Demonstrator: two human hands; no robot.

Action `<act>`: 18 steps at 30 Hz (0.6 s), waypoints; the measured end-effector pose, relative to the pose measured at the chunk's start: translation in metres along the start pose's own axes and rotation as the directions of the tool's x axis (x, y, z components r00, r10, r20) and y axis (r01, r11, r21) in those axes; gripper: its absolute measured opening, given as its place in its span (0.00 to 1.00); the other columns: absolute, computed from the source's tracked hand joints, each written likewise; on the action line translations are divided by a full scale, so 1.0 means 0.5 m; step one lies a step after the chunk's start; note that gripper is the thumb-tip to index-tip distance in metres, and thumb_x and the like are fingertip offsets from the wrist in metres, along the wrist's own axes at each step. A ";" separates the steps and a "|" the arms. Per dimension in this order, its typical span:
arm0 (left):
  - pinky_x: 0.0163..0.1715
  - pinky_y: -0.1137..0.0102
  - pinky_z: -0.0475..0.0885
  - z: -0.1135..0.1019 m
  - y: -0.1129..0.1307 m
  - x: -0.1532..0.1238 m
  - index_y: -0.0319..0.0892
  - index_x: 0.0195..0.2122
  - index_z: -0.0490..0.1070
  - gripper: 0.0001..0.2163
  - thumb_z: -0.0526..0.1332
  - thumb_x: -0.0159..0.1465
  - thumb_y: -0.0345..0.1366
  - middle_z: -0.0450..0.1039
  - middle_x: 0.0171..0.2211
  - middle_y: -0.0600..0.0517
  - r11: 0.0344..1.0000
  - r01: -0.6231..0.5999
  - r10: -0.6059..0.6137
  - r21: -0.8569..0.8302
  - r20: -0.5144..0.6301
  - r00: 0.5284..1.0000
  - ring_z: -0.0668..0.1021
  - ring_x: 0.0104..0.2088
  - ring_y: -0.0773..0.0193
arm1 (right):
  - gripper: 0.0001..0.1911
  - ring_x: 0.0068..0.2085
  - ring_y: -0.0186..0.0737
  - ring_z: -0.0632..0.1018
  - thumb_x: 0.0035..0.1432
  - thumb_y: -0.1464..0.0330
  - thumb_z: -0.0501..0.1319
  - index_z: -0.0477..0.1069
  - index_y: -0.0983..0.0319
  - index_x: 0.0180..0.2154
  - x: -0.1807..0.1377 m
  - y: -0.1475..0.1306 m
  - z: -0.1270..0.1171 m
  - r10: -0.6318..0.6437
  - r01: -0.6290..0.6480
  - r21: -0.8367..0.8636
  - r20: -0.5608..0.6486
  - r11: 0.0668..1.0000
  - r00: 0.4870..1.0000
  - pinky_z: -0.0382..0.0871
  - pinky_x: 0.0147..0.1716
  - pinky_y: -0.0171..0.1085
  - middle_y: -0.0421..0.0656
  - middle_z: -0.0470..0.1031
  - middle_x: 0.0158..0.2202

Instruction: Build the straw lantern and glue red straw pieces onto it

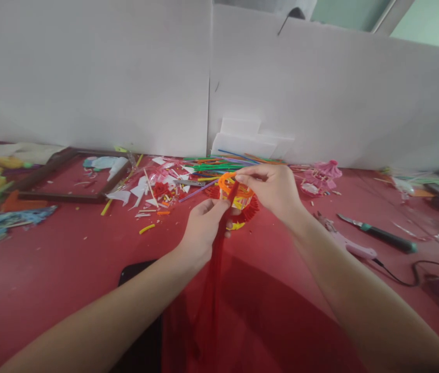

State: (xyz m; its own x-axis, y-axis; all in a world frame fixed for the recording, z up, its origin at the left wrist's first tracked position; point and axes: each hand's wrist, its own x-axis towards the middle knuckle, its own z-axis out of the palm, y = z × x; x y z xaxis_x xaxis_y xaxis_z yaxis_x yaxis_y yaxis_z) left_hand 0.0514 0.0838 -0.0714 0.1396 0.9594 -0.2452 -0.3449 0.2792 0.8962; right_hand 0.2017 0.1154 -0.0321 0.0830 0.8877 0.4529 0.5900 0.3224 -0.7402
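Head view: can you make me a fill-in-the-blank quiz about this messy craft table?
Both the left hand and right hand pinch a sheer mesh strip coloured ____.
The plastic glue gun beside the right forearm is ____.
The brown wooden frame lies on the person's ____ side.
Missing: red; pink; left.

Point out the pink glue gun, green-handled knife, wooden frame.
pink glue gun point(350, 247): head view, its body.
green-handled knife point(390, 239): head view, the handle.
wooden frame point(59, 197): head view, the near rail.
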 end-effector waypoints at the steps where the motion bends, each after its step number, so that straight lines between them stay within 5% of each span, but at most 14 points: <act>1: 0.15 0.78 0.65 0.000 -0.001 0.000 0.39 0.32 0.69 0.07 0.65 0.58 0.36 0.78 0.29 0.50 1.000 0.002 -0.002 -0.007 0.000 1.000 0.71 0.19 0.73 | 0.05 0.39 0.42 0.84 0.55 0.71 0.67 0.83 0.57 0.33 0.000 0.000 0.000 -0.002 0.001 0.004 0.002 1.000 1.000 0.75 0.41 0.40 0.39 0.85 0.35; 18: 0.14 0.78 0.61 0.008 0.007 -0.007 0.38 0.30 0.70 0.07 0.65 0.55 0.35 0.78 0.26 0.49 0.998 0.018 -0.020 -0.057 -0.027 0.999 0.70 0.18 0.72 | 0.04 0.37 0.42 0.84 0.54 0.70 0.68 0.83 0.57 0.31 0.002 0.002 -0.003 -0.017 0.016 -0.008 -0.009 1.000 1.000 0.74 0.39 0.40 0.39 0.85 0.33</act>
State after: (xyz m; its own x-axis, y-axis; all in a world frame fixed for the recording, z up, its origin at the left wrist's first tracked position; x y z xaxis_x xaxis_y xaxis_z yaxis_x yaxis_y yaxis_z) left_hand 0.0535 0.0815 -0.0660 0.1209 0.9544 -0.2730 -0.3945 0.2986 0.8690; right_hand 0.2035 0.1163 -0.0317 0.0803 0.8793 0.4694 0.5980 0.3342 -0.7285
